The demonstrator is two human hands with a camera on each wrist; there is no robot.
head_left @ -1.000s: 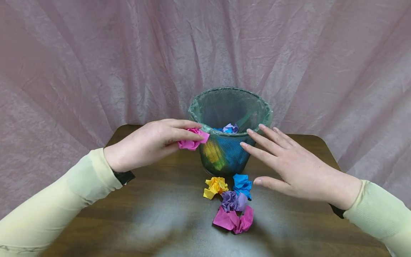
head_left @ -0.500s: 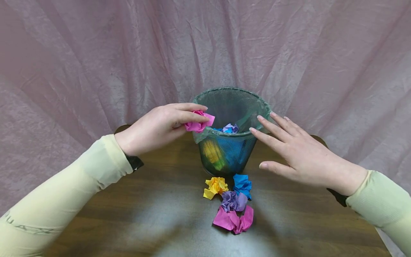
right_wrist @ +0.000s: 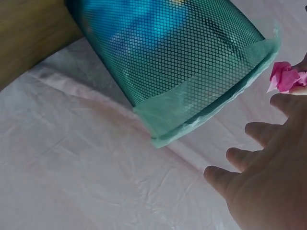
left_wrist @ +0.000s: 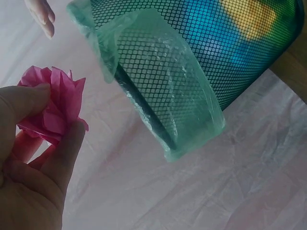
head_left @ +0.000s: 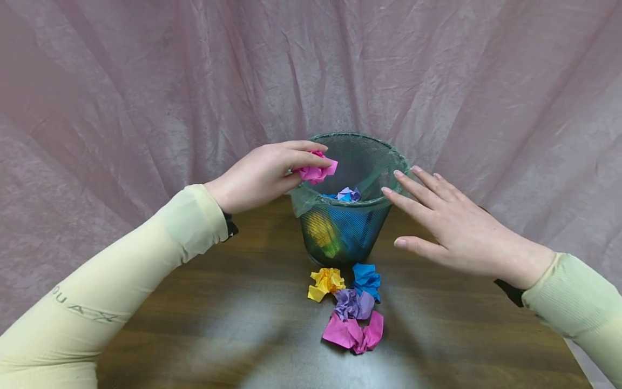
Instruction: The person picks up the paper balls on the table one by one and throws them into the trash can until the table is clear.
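My left hand point(head_left: 267, 174) pinches a crumpled pink paper ball point(head_left: 318, 172) above the left rim of a mesh wastebasket point(head_left: 362, 229). In the left wrist view the pink paper ball point(left_wrist: 55, 108) sits between thumb and fingers, clear of the basket's rim. A thin green bag lines the basket and folds over its edge. Blue and purple crumpled paper point(head_left: 349, 194) shows inside, with yellow and green paper seen through the mesh. My right hand point(head_left: 457, 232), fingers spread and holding nothing, hovers by the basket's right side; the right wrist view shows those fingers point(right_wrist: 261, 132) apart from the rim.
On the wooden table point(head_left: 233, 302), before the basket, lie crumpled papers: yellow point(head_left: 326, 283), blue point(head_left: 366, 282), purple point(head_left: 353, 304) and magenta point(head_left: 355, 333). A pinkish curtain point(head_left: 243, 70) hangs close behind the basket.
My left hand has risen and moved right with the pink paper ball, from beside the basket to over its rim. My right hand has shifted slightly up and right. The table papers lie unchanged.
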